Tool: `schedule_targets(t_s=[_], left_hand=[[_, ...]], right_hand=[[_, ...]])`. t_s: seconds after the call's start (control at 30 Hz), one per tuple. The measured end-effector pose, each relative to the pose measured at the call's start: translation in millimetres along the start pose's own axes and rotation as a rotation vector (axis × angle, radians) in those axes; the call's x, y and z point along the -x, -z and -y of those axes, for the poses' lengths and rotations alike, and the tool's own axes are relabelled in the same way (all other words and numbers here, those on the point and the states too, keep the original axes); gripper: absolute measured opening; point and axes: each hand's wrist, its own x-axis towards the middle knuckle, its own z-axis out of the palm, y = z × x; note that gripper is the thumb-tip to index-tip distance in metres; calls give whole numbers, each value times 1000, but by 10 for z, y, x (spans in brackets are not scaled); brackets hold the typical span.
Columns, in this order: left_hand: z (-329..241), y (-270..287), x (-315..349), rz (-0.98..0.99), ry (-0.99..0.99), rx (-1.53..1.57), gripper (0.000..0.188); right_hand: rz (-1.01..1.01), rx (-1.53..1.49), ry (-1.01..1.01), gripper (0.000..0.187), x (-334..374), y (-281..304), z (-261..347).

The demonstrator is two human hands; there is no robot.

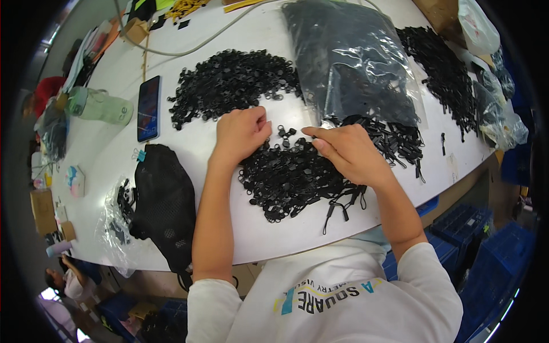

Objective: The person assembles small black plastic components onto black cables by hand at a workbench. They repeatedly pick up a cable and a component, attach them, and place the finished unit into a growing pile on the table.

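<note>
My left hand [243,134] is curled closed between two piles of black pieces; whatever its fingers hold, if anything, is hidden. Opposite it, my right hand [350,150] has its thumb and index finger close together, with a small dark bit between them that I cannot make out. Below both hands lies the near pile of small black looped plastic pieces [291,182]. A few loose black pieces [285,134] sit between the hands. Beyond my left hand spreads another heap of black looped pieces [231,80]. Black cord pulls [394,143] lie right of my right hand.
A large clear bag of black pieces [354,63] lies at the back. Black strips [443,80] are heaped far right. Leftward are a phone [148,108], a green bottle [103,107] and a black mesh bag [164,200]. Blue crates [492,268] stand below the table's right.
</note>
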Motion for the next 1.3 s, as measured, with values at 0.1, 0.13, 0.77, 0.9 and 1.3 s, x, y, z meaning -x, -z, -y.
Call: schedule_targets(t_s=[0.1, 0.13, 0.77, 0.9, 1.3], left_hand=[[-10, -69, 55, -91, 9, -36, 14], [-28, -103, 71, -110, 25, -36, 12], [56, -101, 366, -379, 181, 1051, 7], [-106, -109, 452, -349, 201, 1118, 6], [-375, -62, 620, -261, 169, 870, 6]], right_hand=[[-9, -52, -6, 30, -7, -26, 6], [9, -45, -37, 30, 2, -4, 23], [-169, 29, 173, 10, -26, -218, -103], [-191, 113, 217, 8, -3, -239, -120], [-389, 151, 351, 13, 47, -333, 30]])
